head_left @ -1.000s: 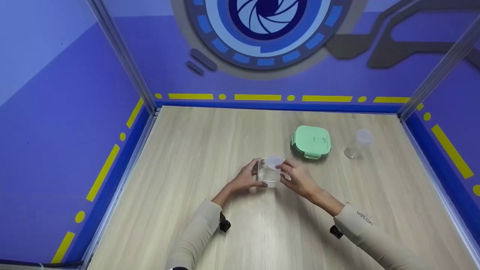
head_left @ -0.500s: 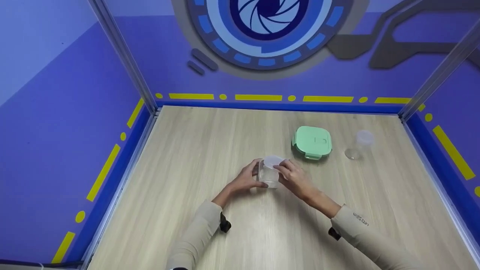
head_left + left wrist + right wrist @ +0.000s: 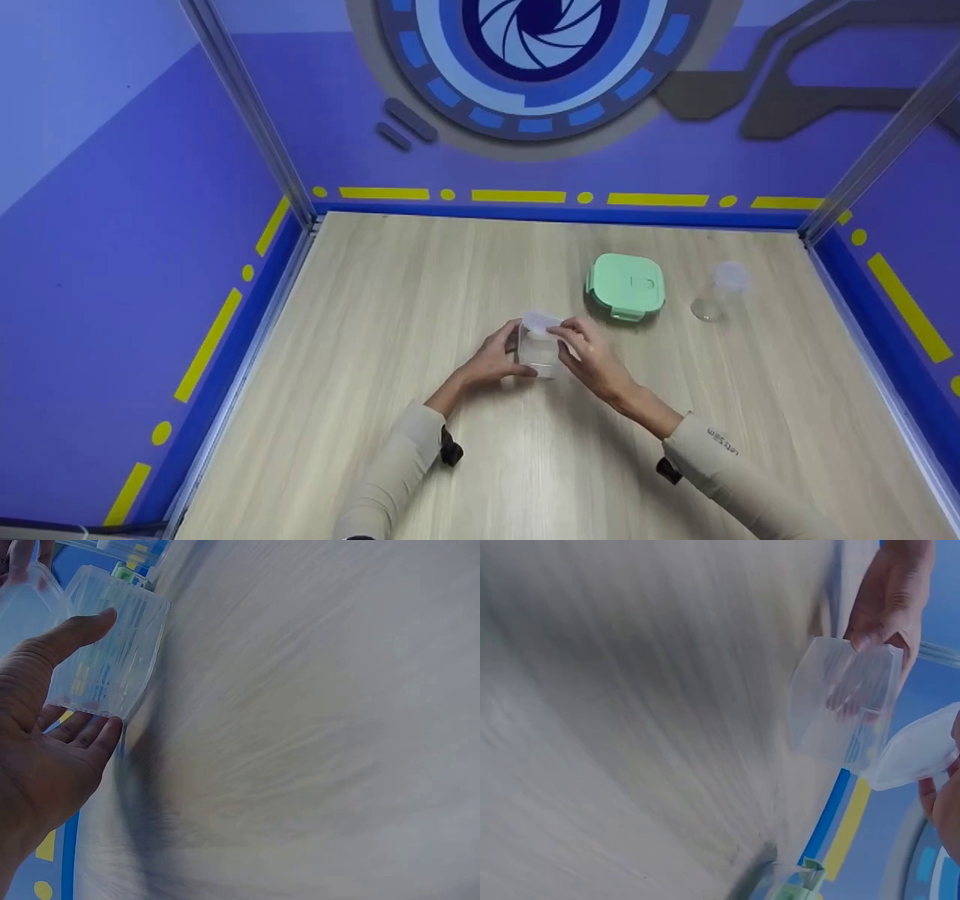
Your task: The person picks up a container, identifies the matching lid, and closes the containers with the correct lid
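Note:
My left hand (image 3: 491,360) grips a clear plastic box (image 3: 538,360) from its left side, thumb on the near side and fingers around the far side. The box (image 3: 840,709) stands upright on the table in the right wrist view. My right hand (image 3: 594,361) pinches a translucent white lid (image 3: 537,324) by its right edge. In the right wrist view the lid (image 3: 922,748) is tilted above the box's opening, its lower edge by one rim corner. Whether that edge touches the rim I cannot tell. The left wrist view shows the left thumb (image 3: 86,628) against the box wall.
Behind the right hand sits a food container with a green clip lid (image 3: 627,285). Farther right stands a clear jar with a translucent lid (image 3: 730,276). Panelled walls (image 3: 262,112) with metal corner posts enclose the wooden table (image 3: 397,300).
The lid has shifted slightly left over the box, together with my right hand. My left hand and the box have stayed nearly in place.

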`<state>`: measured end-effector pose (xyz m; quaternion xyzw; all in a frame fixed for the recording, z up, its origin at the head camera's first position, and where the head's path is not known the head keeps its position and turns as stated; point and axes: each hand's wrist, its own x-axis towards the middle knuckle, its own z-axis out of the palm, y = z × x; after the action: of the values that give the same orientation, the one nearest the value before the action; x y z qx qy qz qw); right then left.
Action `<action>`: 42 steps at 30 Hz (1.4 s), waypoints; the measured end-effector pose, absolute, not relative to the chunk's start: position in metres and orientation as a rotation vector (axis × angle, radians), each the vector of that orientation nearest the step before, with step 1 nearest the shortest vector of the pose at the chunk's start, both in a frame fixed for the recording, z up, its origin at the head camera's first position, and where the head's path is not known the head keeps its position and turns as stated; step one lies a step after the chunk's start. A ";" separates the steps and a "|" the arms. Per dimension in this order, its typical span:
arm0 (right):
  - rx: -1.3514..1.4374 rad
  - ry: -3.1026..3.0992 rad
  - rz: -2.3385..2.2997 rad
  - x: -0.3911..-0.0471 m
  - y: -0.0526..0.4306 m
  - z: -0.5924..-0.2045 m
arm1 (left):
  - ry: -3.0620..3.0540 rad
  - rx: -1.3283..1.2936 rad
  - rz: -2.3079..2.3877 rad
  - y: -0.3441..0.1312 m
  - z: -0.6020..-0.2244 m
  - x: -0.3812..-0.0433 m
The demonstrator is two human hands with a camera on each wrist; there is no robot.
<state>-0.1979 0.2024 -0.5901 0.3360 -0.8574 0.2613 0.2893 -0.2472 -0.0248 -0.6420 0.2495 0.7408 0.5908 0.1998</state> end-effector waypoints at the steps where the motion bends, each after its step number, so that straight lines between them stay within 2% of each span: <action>1: 0.943 -2.282 0.657 -0.197 0.203 -0.592 | 2.071 0.698 1.651 -0.025 -0.642 -0.247; 9: 1.137 -2.238 0.406 -0.195 0.207 -0.608 | 2.109 0.693 1.618 -0.024 -0.642 -0.247; 26: 1.227 -2.244 0.452 -0.196 0.213 -0.612 | 2.071 0.700 1.649 -0.024 -0.642 -0.247; 42: 1.002 -2.739 0.763 -0.216 0.234 -0.602 | 2.097 0.698 1.621 -0.024 -0.644 -0.249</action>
<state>-0.2162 0.2341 -0.6020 0.3318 -0.9066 0.2527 0.0634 -0.2488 -0.0244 -0.6436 0.2495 0.7498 0.5795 0.1992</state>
